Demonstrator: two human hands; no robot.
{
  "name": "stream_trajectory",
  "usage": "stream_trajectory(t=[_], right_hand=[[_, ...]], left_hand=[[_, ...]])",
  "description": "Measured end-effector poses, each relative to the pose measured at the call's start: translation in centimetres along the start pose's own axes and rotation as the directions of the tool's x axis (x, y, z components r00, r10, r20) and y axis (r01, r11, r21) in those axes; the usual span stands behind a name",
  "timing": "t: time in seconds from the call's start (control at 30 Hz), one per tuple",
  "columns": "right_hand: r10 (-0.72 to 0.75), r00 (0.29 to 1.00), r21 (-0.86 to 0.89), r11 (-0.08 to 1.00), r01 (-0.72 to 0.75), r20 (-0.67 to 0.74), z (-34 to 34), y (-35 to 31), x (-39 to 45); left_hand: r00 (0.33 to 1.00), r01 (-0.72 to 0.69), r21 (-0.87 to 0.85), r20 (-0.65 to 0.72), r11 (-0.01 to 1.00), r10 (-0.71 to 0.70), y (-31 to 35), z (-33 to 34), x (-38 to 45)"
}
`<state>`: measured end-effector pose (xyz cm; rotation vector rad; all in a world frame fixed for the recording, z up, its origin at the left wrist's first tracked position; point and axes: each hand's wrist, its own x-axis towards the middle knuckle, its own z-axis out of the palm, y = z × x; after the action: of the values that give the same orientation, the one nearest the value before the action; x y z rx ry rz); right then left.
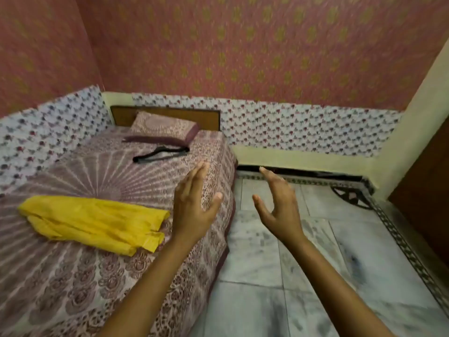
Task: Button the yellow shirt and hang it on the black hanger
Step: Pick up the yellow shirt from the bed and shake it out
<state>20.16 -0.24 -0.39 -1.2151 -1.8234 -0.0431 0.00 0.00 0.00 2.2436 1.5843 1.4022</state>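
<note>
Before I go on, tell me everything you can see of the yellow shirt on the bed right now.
The yellow shirt is bright yellow, of thin, slightly creased cloth as it looks. It lies bundled in loose folds, long side running left to right, flat on the patterned bedsheet. No buttons, collar or sleeves can be made out in the folds. Nothing touches it but the sheet: the left hand hovers open just to its right, and the black hanger lies apart, nearer the pillow.

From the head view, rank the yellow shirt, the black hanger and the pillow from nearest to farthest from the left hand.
Measured from the left hand:
1. Yellow shirt, bunched on the bed just to its left.
2. Black hanger, lying farther up the bed.
3. Pillow, at the headboard, just beyond the hanger.
</note>
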Motion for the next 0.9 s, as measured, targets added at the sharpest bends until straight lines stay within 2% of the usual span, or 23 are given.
stream_trajectory(t=[0.13,0.4,0.63,0.9], right_hand=[[0.149,0.982,-0.005,0.989,-0.150,0.119,3.8,6.8,-0.7],[0.188,0.956,0.089,0.973,-0.212,0.224,7.5,16.4,3.8],[0.203,0.931,0.131,0.959,-0.252,0.303,11.2,21.4,8.8],[0.186,0.890,0.152,0.951,-0.269,0.416,19.3,25.7,16.3]], left_hand=[[0.981,0.169,0.020,0.094,0.985,-0.170,-1.9,6.3,0.2],[0.923,0.337,0.110,0.156,0.935,-0.351,-3.6,15.1,4.5],[0.886,0.427,0.134,0.135,0.894,-0.444,-6.1,19.2,9.9],[0.855,0.502,0.136,0.070,0.854,-0.514,-14.1,23.6,16.3]])
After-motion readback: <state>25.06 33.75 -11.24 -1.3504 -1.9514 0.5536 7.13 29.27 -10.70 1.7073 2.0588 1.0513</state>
